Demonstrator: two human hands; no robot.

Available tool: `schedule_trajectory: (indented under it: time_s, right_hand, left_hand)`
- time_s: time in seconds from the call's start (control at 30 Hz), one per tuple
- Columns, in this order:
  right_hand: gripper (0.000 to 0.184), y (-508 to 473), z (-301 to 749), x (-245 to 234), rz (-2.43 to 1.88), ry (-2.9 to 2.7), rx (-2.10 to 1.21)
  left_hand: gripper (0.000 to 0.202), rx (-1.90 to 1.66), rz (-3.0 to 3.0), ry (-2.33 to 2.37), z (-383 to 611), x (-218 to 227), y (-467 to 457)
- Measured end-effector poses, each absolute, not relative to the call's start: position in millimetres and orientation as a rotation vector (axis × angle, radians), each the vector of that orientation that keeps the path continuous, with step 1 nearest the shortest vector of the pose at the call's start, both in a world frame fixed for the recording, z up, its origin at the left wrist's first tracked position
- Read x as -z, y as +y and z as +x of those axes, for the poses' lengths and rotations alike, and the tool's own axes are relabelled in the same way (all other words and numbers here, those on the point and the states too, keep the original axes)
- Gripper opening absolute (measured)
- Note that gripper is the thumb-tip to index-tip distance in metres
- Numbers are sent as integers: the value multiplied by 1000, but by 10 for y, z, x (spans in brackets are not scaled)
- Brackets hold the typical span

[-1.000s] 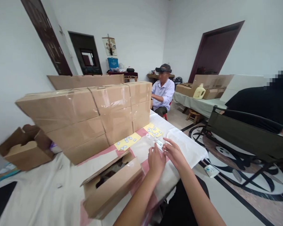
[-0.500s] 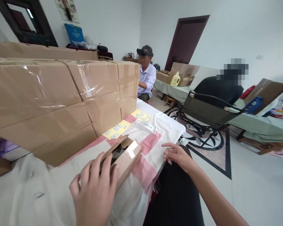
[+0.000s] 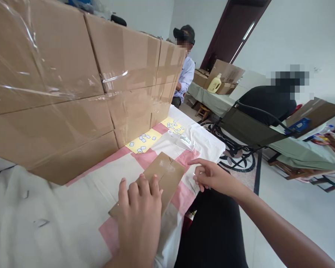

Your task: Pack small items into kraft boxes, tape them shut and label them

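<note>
My left hand (image 3: 141,208) lies open on a small brown cardboard box (image 3: 166,175), its fingers spread over the upper face. That face is closed, with a shiny patch near its far end. To the right of the box, my right hand (image 3: 208,175) hovers by the table edge, holding nothing that I can make out. Its index finger points outward while the other fingers curl loosely. Beyond the box lie a small white and clear packet (image 3: 185,141) and a yellow sheet with outlined shapes (image 3: 143,142). All rest on a pink and white checked cloth (image 3: 123,165).
Stacked large taped cartons (image 3: 100,82) form a wall along the table's left side. A person in a light shirt (image 3: 187,74) sits beyond them. Another person in black (image 3: 265,102) sits in a folding chair (image 3: 248,124) at right, near a covered table (image 3: 309,149).
The small box showed an opening with things inside; now a closed face is up, with my left hand flat on it. My right hand keeps nearly the same pose. The view has shifted.
</note>
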State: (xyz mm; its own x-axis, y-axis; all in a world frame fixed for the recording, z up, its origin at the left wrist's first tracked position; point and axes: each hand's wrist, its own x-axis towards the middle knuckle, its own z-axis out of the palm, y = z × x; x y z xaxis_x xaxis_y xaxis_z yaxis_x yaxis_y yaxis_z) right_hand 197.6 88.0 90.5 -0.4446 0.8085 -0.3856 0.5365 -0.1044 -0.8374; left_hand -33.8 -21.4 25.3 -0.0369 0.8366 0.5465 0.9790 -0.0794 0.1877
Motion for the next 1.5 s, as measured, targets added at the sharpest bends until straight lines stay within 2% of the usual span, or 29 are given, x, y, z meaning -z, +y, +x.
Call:
schedule_trajectory:
  time_s: [0.13, 0.37, 0.67, 0.83, 1.1, 1.5]
  right_hand:
    - [41, 1003, 1497, -943, -1513, -2047, -1484]
    - [49, 1080, 1133, -891, -1471, -2168, -1461]
    - [76, 1225, 1034, -898, -1519, -2248, -1458]
    - [71, 1199, 985, -896, -1480, -2413, -1191]
    - [69, 1208, 914, -870, -1528, -2579, -903]
    - [63, 1306, 783, -955, -1755, -2672, -1095]
  left_hand:
    - [38, 929, -2091, -1944, -355, -284, -210]
    - [38, 1081, -2015, -1954, -203, -254, -159]
    - [44, 724, -2003, -1807, -183, -216, -147]
    - [39, 484, -2059, -1918, -170, -291, -181]
    - [40, 535, -2016, -1859, -161, -248, -182]
    - [47, 408, -2022, -1989, -167, -304, -219]
